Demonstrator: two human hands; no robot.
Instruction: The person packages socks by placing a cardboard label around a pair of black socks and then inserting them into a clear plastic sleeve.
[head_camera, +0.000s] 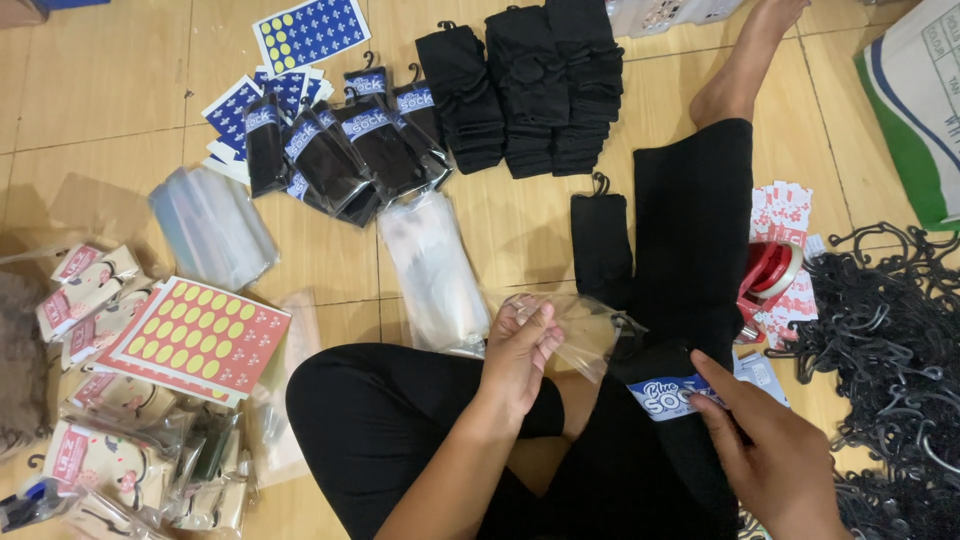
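Pinching the mouth of a clear plastic sleeve (580, 325) with the left hand (520, 355), fingers curled shut on the film's upper edge, thumb side pressed to it. Closing the right hand (775, 455) on a pair of black socks (665, 375) by its blue-and-white paper band (665, 396), fingers flat along the band and thumb under it, out of sight. Feeding the socks' upper end into the sleeve's open mouth, both held above the lap, over black trouser legs (400, 420), just in front of the folded knee.

Lying just beyond the sleeve on the tan tiled floor (90, 90): a single black sock pair with a hook (600, 245), beside the stretched-out leg (695, 220). Left of that, a loose stack of empty clear bags (435, 270), and further left another stack of bags (212, 225). Beyond these, a fan of bagged, banded black socks (350, 150) resting on blue label sheets (310, 30), with tall piles of unbanded black socks (550, 85) next to them.

Off to the right, a red tape dispenser (770, 270) sitting on red-patterned paper labels (785, 215), and a big tangle of black plastic hooks (890, 350) filling the right edge. On the left side, red sheets with yellow dots (200, 335) overlapping packs of pale patterned socks (90, 290), more such packs near the bottom left corner.
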